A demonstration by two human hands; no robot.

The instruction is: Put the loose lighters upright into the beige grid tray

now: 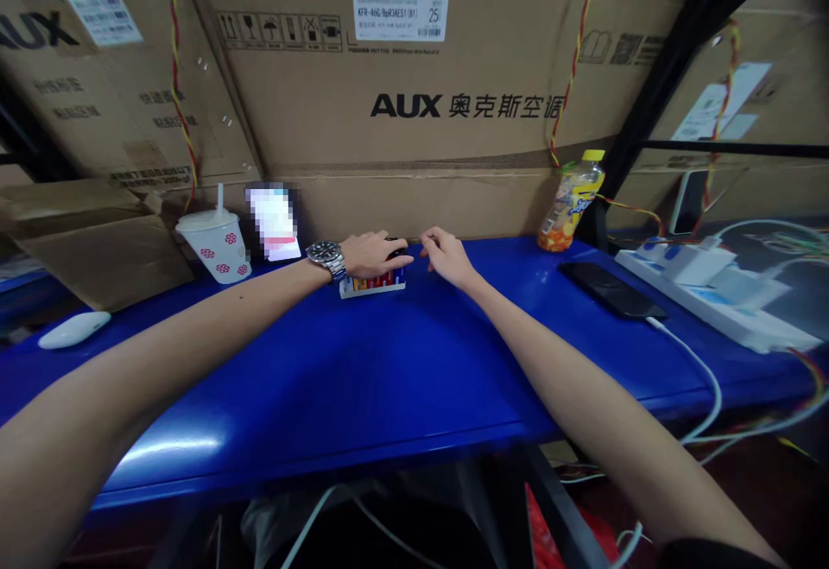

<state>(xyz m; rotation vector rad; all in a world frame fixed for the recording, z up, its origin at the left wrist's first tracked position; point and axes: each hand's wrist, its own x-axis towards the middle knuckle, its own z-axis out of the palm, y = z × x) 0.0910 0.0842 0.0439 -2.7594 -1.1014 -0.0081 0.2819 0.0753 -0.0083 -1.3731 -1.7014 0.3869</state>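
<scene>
Both my arms reach far forward over a blue table (389, 379). My left hand (372, 254), with a metal watch on the wrist, rests closed over a small white box with red and blue printing (372, 284) and a dark object on top of it. My right hand (446, 258) sits just right of the box on the table, its fingers curled toward the dark object; what they pinch is hidden.
Large cardboard cartons (414, 103) wall off the back. A white cup with a straw (217, 245) and a white mouse (72, 329) are at left. At right stand a yellow-capped bottle (573, 202), a black phone (612, 290) on a cable, and a white power strip (705, 293).
</scene>
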